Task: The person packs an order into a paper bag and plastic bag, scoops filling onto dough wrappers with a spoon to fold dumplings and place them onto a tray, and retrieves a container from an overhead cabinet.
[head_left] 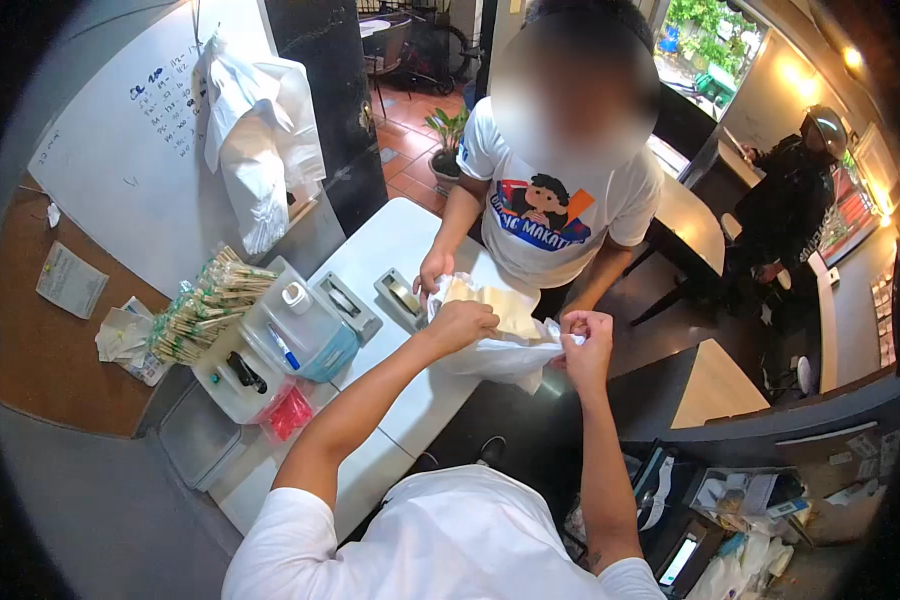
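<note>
A white plastic bag (505, 362) hangs open between me and a person facing me, just past the table's right side. Inside its mouth shows a cream-coloured item (510, 303), perhaps paper; its exact kind I cannot make out. My left hand (465, 326) is closed at the bag's near left rim, fingers curled inward. On the right, my right hand (588, 350) pinches the bag's gathered corner. The other person's hands (434, 273) are at the far left rim and beside my right hand, also touching the bag.
The white table (410, 400) carries two tape dispensers (349, 304), a clear bin (300, 330) with a marker, bundled wooden sticks (210, 305) and a red packet (288, 412). Plastic bags (255, 140) hang from a whiteboard. A helmeted person (800, 190) is at the far right.
</note>
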The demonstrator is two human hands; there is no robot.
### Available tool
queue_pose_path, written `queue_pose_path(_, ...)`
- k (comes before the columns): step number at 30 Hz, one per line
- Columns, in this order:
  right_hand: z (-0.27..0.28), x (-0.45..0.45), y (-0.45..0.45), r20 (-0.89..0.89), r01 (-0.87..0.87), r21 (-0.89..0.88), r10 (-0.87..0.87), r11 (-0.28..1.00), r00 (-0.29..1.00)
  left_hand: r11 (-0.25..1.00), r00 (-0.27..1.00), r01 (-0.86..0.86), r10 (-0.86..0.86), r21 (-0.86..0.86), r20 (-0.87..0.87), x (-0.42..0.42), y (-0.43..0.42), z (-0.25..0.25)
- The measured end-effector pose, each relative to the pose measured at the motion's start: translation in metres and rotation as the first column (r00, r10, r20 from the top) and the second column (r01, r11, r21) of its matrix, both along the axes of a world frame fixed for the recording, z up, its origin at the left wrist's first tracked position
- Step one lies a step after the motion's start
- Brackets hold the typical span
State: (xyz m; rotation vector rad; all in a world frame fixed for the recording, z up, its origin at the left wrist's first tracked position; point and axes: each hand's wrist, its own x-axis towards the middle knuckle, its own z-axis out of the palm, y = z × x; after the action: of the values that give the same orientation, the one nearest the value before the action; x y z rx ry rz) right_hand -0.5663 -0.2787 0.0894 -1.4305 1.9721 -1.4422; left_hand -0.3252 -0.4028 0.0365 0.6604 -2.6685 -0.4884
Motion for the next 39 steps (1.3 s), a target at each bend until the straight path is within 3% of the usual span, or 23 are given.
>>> queue_pose_path(3, 0.002, 0.002, -0.006, -0.152, 0.012, -0.037, -0.018, 0.999, 0.988, 0.999, 0.985, -0.043, 0.037, -0.031, -0.168, 0.003, 0.007, -0.005)
queue_pose_path(7, 0.007, 0.002, -0.018, -0.172, 0.054, -0.093, -0.070, 0.994, 0.983, 0.917, 0.990, -0.051, -0.004, 0.394, 0.138, -0.007, 0.003, -0.001)
queue_pose_path(8, 0.008, 0.002, -0.022, -0.163, 0.059, -0.107, -0.076, 0.992, 0.984, 0.908, 0.991, -0.002, -0.053, 0.419, 0.120, -0.008, -0.001, -0.006)
queue_pose_path(11, 0.001, -0.003, -0.038, 0.116, 0.047, -0.277, -0.015, 0.960, 0.993, 0.868, 0.985, 0.133, -0.171, 0.478, 0.036, -0.007, -0.019, -0.034)
queue_pose_path(13, 0.009, -0.004, -0.043, 0.139, -0.025, -0.307, 0.071, 0.951, 0.988, 0.839, 0.976, 0.210, -0.209, 0.502, -0.060, 0.001, -0.024, -0.028)
queue_pose_path(14, 0.014, -0.006, -0.045, 0.149, -0.057, -0.325, 0.111, 0.944, 0.983, 0.882, 0.990, 0.124, -0.140, 0.455, 0.000, 0.006, -0.025, -0.025)
queue_pose_path(17, 0.033, -0.007, -0.037, 0.133, -0.127, -0.295, 0.173, 0.947, 0.976, 0.988, 0.984, -0.124, 0.134, 0.090, -0.114, 0.033, -0.013, 0.001)
queue_pose_path(20, 0.021, -0.012, -0.038, 0.095, -0.137, -0.271, 0.168, 0.953, 0.981, 0.962, 0.922, -0.229, 0.263, -0.148, 0.285, 0.053, -0.007, 0.011)
queue_pose_path(23, 0.014, -0.011, -0.041, -0.018, -0.113, -0.181, 0.112, 0.977, 0.994, 0.935, 0.854, -0.353, 0.334, -0.028, 0.397, 0.049, -0.009, 0.017)
queue_pose_path(24, 0.014, -0.008, -0.043, -0.034, -0.100, -0.214, 0.095, 0.972, 0.995, 0.922, 0.832, -0.373, 0.283, 0.103, 0.478, 0.042, -0.016, 0.027)
queue_pose_path(26, 0.014, -0.007, -0.050, -0.055, -0.098, -0.223, 0.088, 0.970, 0.995, 0.935, 0.859, -0.354, 0.319, 0.014, 0.400, 0.028, -0.030, 0.003)
queue_pose_path(28, 0.013, -0.005, -0.055, -0.073, -0.100, -0.238, 0.085, 0.966, 0.994, 0.909, 0.857, -0.415, 0.384, 0.021, 0.344, 0.005, -0.063, -0.065)
queue_pose_path(31, 0.019, -0.008, -0.063, -0.156, -0.108, -0.236, 0.072, 0.966, 0.985, 0.868, 0.739, -0.457, 0.493, -0.195, 0.460, -0.028, -0.052, -0.044)
queue_pose_path(32, 0.021, -0.012, -0.062, -0.221, -0.110, -0.200, 0.065, 0.974, 0.973, 0.875, 0.788, -0.437, 0.485, -0.211, 0.379, -0.030, -0.055, -0.054)
queue_pose_path(33, 0.021, -0.014, -0.059, -0.284, -0.111, -0.157, 0.063, 0.981, 0.957, 0.896, 0.799, -0.421, 0.440, -0.141, 0.409, -0.029, -0.045, -0.039)
queue_pose_path(35, 0.032, -0.006, -0.039, -0.471, -0.298, -0.014, 0.257, 0.954, 0.844, 0.922, 0.818, -0.387, 0.337, 0.014, 0.465, -0.021, -0.014, 0.017)
queue_pose_path(36, 0.035, 0.000, -0.025, -0.536, -0.370, 0.074, 0.350, 0.926, 0.768, 0.939, 0.847, -0.338, 0.276, 0.059, 0.454, -0.011, -0.003, 0.015)
queue_pose_path(37, 0.032, 0.005, -0.012, -0.638, -0.452, 0.047, 0.374, 0.891, 0.673, 0.943, 0.849, -0.328, 0.272, 0.050, 0.453, -0.003, 0.007, 0.015)
queue_pose_path(39, 0.018, 0.006, 0.017, -0.732, -0.346, 0.371, 0.501, 0.861, 0.461, 0.947, 0.858, -0.318, 0.274, 0.031, 0.434, 0.005, 0.020, 0.012)
